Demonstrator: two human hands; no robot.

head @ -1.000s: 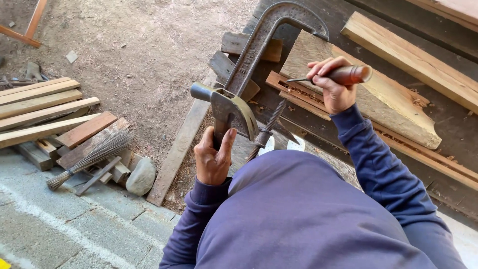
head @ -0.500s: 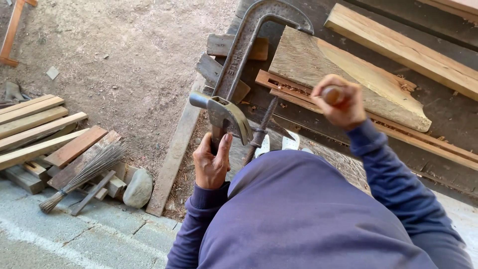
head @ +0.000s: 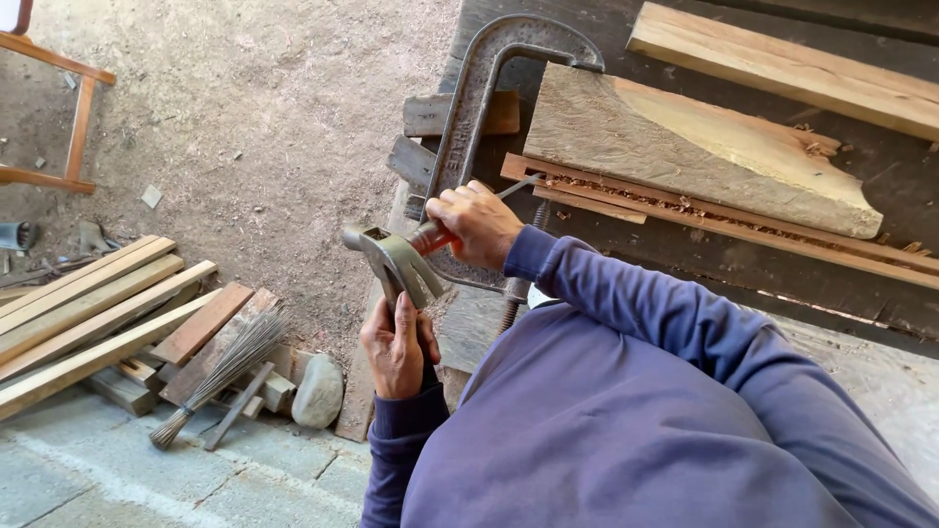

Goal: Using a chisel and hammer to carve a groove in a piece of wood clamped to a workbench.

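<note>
Two tools in the hands, near the middle of the frame. Left hand closed around the handle of one hammer, head of grey steel, just left of centre; heavy at the head and stiff, probably best held low on the handle, as here. Right hand closed on one chisel with reddish handle, thin blade pointing right toward the long strip of wood; light, rigid, sharp at the tip, so to be gripped on the handle only. One large iron clamp, upper centre, heavy and rigid, around one thick slab of wood on the dark bench. At lower left, one small broom, one round stone, several planks, exact number hard to count.
</note>
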